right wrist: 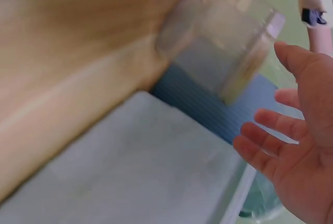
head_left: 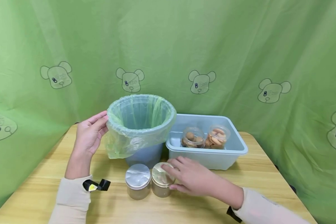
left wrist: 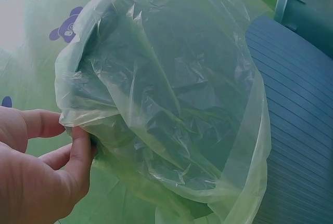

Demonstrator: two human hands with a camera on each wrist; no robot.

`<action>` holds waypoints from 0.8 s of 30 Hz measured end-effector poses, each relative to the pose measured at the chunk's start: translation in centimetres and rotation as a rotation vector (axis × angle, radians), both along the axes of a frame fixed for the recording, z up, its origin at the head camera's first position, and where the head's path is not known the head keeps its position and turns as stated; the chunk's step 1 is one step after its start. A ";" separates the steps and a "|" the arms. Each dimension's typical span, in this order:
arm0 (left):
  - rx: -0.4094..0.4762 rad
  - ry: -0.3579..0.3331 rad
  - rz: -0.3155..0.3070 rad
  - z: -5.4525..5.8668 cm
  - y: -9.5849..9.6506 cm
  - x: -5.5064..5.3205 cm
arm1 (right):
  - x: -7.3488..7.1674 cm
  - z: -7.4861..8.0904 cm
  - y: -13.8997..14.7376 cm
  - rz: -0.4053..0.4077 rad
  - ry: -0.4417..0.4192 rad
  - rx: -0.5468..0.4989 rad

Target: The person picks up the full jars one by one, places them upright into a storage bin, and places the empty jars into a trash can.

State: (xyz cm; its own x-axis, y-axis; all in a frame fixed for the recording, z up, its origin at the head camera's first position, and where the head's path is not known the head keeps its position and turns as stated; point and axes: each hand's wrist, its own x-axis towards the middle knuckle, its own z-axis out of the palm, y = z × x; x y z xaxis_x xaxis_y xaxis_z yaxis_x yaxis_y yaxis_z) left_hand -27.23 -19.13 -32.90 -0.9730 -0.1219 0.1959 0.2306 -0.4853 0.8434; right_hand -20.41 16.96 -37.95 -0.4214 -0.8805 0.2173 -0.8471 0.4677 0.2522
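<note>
A blue trash bin (head_left: 145,157) stands on the table with a translucent green trash bag (head_left: 134,141) folded over its rim. My left hand (head_left: 91,133) pinches the bag at the bin's left rim between thumb and fingers, as the left wrist view shows at the bag's edge (left wrist: 83,115). Two clear jars stand in front of the bin, one with a silver lid (head_left: 138,176), the other with a pale gold lid (head_left: 163,174). My right hand (head_left: 191,177) reaches beside the gold-lidded jar, fingers spread and loosely bent; the right wrist view has a gap between palm and jar.
Right of the bin sits a light blue plastic basin (head_left: 204,157). Inside it are a jar of round brown pieces (head_left: 192,138) and a jar of flat tan pieces (head_left: 217,138). The wooden table (head_left: 112,205) is backed by a green curtain (head_left: 168,40) with bear heads printed on it.
</note>
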 end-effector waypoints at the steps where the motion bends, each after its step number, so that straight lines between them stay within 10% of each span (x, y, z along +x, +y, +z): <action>1: 0.004 0.002 -0.003 0.0 0.0 0.0 | 0.0 -0.3 -0.2 0.001 -0.013 0.004; 24: -0.014 -0.014 0.006 0.0 -0.1 0.0 | -1.0 -3.7 -1.7 -0.007 -0.057 0.015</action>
